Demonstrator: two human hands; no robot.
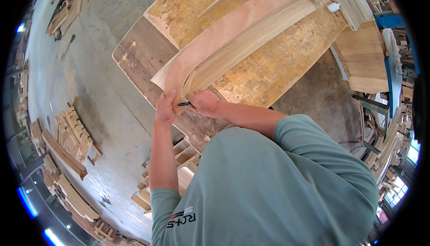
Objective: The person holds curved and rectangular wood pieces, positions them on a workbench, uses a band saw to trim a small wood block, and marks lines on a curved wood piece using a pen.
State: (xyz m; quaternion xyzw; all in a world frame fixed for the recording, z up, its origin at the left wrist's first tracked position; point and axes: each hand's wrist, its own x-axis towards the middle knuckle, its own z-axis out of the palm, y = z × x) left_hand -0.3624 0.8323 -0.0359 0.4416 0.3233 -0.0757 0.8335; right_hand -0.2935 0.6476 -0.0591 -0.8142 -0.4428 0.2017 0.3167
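- Has a long, curved pinkish board (237,26) laid diagonally across the worktable (277,73), running from the hands up toward the upper right.
- Grips the near end of this board with the left hand (166,106), thumb on top; cannot see the fingers beneath.
- Holds a slim black pen-like tool (184,104) in the closed right hand (205,103), just beside the left hand at the board's near end; cannot tell whether touching the wood.
- Shows pale wood (233,60) along both sides of the pinkish board, with a curved edge on the right.
- Has a small white object (333,7) near the far end, close to pale boards (354,2).
- Has stacked wooden pieces (183,156) below the near edge of the worktable.
- Wears a grey-green shirt (264,188).
- Includes slatted wooden parts (74,132) on the grey floor (105,73) at left.
- Includes a broad wooden panel (360,58) and blue metal framing (390,85) at right.
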